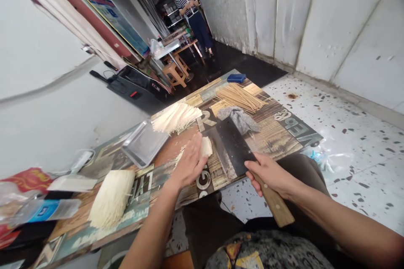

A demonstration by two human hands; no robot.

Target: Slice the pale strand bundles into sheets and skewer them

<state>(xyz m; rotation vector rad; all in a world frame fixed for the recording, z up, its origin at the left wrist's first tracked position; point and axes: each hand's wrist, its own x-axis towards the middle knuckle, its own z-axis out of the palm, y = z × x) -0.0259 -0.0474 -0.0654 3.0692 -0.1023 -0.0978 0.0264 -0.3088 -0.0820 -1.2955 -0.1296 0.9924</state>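
Observation:
My left hand (191,157) lies over a pale piece of enoki mushroom (207,147), its fingers and thumb around it on the table. Fine pale strands show beside the fingers. In my right hand (268,172) is the wooden handle of a cleaver (232,145). Its broad dark blade lies to the right of the pale piece, a small gap away. Behind my left hand, flat enoki pieces (176,117) are laid in a fanned row. A larger enoki bunch (112,197) rests at the left.
A metal tray (145,145) sits left of my left hand. Beyond the blade are a grey cloth (238,119), many thin wooden skewers (241,98) and a blue box (236,78). A plastic bottle (47,211) lies at far left. A person (192,12) stands in the background.

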